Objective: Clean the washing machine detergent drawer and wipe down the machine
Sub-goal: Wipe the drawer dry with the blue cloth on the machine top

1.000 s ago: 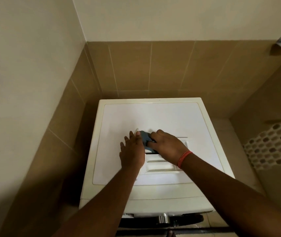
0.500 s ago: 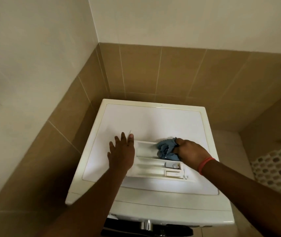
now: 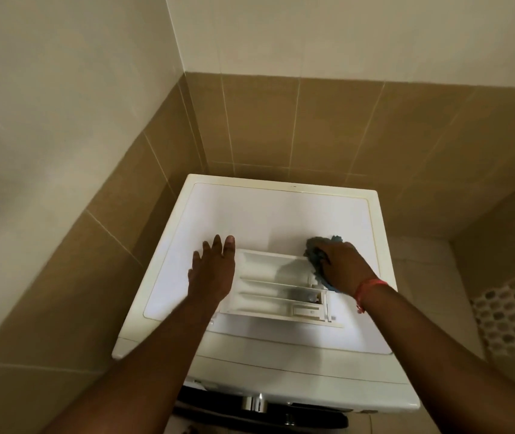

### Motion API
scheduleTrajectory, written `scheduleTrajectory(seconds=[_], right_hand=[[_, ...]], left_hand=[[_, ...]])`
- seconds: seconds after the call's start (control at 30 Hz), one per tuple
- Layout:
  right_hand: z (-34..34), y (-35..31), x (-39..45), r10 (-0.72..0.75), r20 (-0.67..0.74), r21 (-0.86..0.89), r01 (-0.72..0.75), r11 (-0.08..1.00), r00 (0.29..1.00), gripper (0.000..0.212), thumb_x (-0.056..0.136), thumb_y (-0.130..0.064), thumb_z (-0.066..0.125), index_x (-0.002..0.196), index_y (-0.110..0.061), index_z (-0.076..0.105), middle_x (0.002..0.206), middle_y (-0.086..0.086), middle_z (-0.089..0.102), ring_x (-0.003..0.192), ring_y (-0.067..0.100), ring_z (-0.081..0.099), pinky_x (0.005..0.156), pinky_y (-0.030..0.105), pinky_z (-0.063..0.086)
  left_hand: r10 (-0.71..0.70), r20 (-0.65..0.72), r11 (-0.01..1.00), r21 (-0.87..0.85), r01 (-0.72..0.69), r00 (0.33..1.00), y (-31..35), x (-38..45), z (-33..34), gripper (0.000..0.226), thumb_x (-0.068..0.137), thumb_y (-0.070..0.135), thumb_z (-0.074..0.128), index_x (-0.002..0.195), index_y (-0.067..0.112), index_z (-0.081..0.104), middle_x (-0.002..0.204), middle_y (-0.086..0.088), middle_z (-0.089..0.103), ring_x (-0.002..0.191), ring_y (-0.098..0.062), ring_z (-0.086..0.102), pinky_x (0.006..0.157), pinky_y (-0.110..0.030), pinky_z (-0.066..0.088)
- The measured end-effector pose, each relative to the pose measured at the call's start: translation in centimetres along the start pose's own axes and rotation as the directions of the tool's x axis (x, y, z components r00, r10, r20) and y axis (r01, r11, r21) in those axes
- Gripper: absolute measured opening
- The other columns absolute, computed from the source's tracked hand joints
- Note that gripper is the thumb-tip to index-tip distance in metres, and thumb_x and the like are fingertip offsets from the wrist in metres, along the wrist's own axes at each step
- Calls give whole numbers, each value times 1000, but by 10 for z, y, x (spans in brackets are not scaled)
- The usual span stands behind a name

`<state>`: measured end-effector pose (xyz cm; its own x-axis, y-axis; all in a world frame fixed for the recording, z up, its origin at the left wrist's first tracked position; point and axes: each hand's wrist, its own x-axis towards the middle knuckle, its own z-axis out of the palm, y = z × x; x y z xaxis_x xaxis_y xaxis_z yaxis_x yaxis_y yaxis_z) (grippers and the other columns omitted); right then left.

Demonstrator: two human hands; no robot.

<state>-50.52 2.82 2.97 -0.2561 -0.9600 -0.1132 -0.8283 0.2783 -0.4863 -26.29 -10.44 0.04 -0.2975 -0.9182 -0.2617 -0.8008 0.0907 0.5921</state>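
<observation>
Drawer-wiping step: right hand (image 3: 343, 266) grips blue cloth (image 3: 315, 256) at drawer (image 3: 268, 286) 2 o'clock corner, left hand (image 3: 213, 270) flat at 9, steadying; next, judged, sweep remaining compartments

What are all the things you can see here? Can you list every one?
washer: one, white, in the corner against the tiled walls
drawer: one, white, lying on top of the washer, taken out, compartments facing up
cloth: one, blue, bunched at the drawer's right end under the right hand
door: one, dark with a shiny handle, on the washer's front at the bottom of the view
wall tiles: many, tan, lower walls behind and beside the washer
patterned panel: one, white with brown spots, far right
band: one, red, on the right wrist
left hand: one, flat on the washer top at the drawer's left end
right hand: one, grips the cloth
</observation>
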Motion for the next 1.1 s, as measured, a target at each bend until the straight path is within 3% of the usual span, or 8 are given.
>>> scheduleTrajectory(seconds=[0.1,0.17,0.47,0.6,0.77,0.93,1.0,1.1], right_hand=[[4,-6,19,48,106,-260,-19,965,993,8,87,-18,61,91,-23,58,95,5,62,98,28,60,88,34,46],[-1,-4,25,110,200,-417,-17,909,974,22,92,-30,56,106,-14,60,109,13,56,108,31,53,92,36,41],[1,-30,41,36,371,-92,-2,996,928,17,93,-9,49,99,-10,65,93,3,64,85,19,58,72,24,42],[24,-80,61,-18,415,-6,22,1000,910,14,92,-5,47,90,-12,60,85,4,60,78,23,60,68,34,54],[42,-119,84,-75,450,120,23,992,890,20,96,-9,46,108,-10,62,95,5,62,80,25,65,74,38,59],[14,-84,80,-19,545,-49,54,997,838,32,96,-20,54,128,-19,59,121,1,60,111,20,55,94,28,40],[5,-64,78,67,510,-170,25,985,858,32,95,-28,58,126,-23,60,116,-3,59,104,13,53,93,27,41],[6,-46,80,85,587,-230,65,971,805,9,96,-18,55,90,-25,58,88,-6,50,80,11,48,79,26,41]], left_hand=[[-45,3,996,-74,45,999,8,-5,-7,111,66,93,0,150,26,30,160,-1,24,149,-25,14,118,-59,11],[-42,26,996,-82,44,999,12,-9,-8,98,78,86,5,151,25,29,160,-3,23,149,-26,13,118,-59,11],[-16,58,995,-102,22,998,10,-3,-5,88,82,75,6,152,25,26,162,-2,20,150,-26,11,119,-59,10],[-15,56,998,-60,18,998,6,-4,-2,86,85,73,0,152,25,24,161,-4,21,149,-29,14,117,-59,16],[-103,55,993,-51,105,993,10,-6,-4,97,78,75,-8,156,22,16,163,-8,16,150,-31,10,120,-55,12],[-128,45,992,-15,129,991,13,-9,-7,86,84,71,3,156,24,12,164,-7,12,150,-35,9,117,-60,18],[-125,45,992,-29,126,991,13,-10,-7,83,87,70,6,156,24,11,164,-7,11,150,-36,7,116,-61,20],[-108,40,994,-29,109,993,14,-12,-8,81,89,67,8,156,22,11,164,-8,12,150,-36,8,115,-62,21]])
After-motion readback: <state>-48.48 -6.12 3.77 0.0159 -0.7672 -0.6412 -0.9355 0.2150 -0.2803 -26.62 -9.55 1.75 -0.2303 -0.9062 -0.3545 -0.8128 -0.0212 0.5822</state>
